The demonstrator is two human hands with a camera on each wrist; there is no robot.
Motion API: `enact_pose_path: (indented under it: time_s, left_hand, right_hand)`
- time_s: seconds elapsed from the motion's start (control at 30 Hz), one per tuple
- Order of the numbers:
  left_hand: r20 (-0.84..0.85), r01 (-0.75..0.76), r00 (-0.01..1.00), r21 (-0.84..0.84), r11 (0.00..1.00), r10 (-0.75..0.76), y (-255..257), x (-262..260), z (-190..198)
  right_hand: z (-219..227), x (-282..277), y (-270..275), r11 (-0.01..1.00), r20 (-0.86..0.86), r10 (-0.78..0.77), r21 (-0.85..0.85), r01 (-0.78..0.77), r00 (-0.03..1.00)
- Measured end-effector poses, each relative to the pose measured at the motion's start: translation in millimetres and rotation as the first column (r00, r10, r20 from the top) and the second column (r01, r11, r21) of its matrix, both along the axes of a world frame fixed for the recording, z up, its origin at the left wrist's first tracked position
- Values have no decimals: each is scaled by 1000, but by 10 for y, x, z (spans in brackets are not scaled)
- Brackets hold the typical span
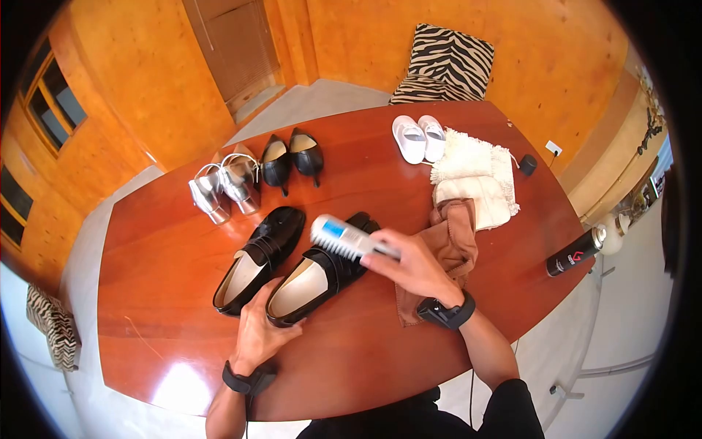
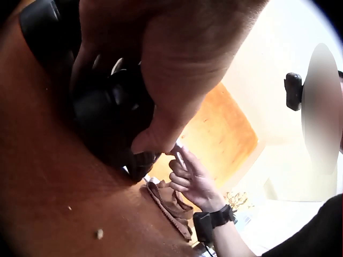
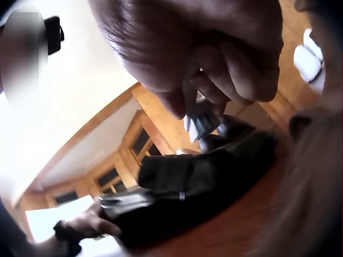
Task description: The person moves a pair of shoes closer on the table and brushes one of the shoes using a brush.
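Note:
My left hand (image 1: 263, 329) grips the heel of a black loafer (image 1: 300, 289) on the wooden table, thumb on one side and fingers on the other. In my right hand (image 1: 413, 267) is a white brush (image 1: 338, 235) with pale bristles facing down, held by its handle over the front of that loafer. The brush head overlaps the loafer's upper in the head view. Its mate, another black loafer (image 1: 267, 238), stands just to the left. From the left wrist, the dark loafer (image 2: 110, 123) shows under my palm. The right wrist view shows the loafer (image 3: 203, 182) below the brush.
Silver heeled shoes (image 1: 245, 186) and black heels (image 1: 276, 167) stand at the back left. White shoes (image 1: 409, 139), a cream fringed cloth (image 1: 475, 194) and a brown cloth (image 1: 442, 245) lie at the right. A black spray can (image 1: 576, 252) stands near the right edge, a black cap (image 1: 527, 164) farther back.

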State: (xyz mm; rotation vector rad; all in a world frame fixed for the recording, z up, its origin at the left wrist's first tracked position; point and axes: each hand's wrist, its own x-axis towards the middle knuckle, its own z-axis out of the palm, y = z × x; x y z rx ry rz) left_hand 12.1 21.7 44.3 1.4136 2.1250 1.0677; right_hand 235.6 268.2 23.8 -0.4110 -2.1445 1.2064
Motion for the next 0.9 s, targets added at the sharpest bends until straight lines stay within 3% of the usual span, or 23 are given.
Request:
enact_pose_path:
  time_s: [0.03,0.1,0.17,0.23,0.3,0.33,0.43,0.5,0.57,0.63,0.67,0.7,0.77,0.83,0.9]
  left_hand:
    - [3,1,1000,-3,1000,-1,-13,-8,-2]
    - [-74,28,997,30,999,-26,-32,-16,3]
    - [-106,7,994,58,998,0,-34,-1,44]
    - [-139,-9,990,90,996,22,-36,2,91]
    - [-223,50,974,67,997,-34,-78,-17,102]
    - [-222,53,974,66,996,-37,-88,-30,81]
    - [-321,95,945,101,990,-58,-104,-62,37]
    - [-334,120,939,103,987,-80,-118,-59,31]
    - [-386,137,918,98,986,-89,-122,-18,75]
    - [-433,151,896,95,984,-96,-109,4,64]
    - [-469,162,879,123,979,-87,-100,-1,29]
    - [-504,175,860,152,973,-76,-87,-8,4]
    - [-524,195,847,157,968,-86,-89,-29,-17]
    - [-544,209,835,167,964,-87,-92,-33,-16]
    - [-577,248,809,160,956,-113,-85,-26,-1]
  right_hand:
    - [-6,-1,-18,994,45,86,-68,-83,995]
    - [83,56,19,1000,190,26,-15,-23,981]
    - [199,102,58,960,326,-268,162,226,906]
    - [118,141,139,936,295,-335,215,279,895]
    - [164,170,108,999,134,-31,-22,34,990]
    - [216,166,55,993,176,79,-95,-63,981]
    - [241,162,69,995,171,80,-72,-69,982]
    - [297,191,80,951,306,-304,158,267,902]
    - [290,225,149,930,299,-365,143,337,881]
    - [368,291,115,998,117,-39,-46,45,992]
    - [445,287,58,995,126,97,-48,-91,987]
    - [473,288,2,982,187,174,-110,-156,967]
    - [492,293,9,987,168,160,-62,-151,973]
    - [490,339,60,985,222,-174,52,167,959]
    - [513,363,116,913,234,-395,203,352,888]
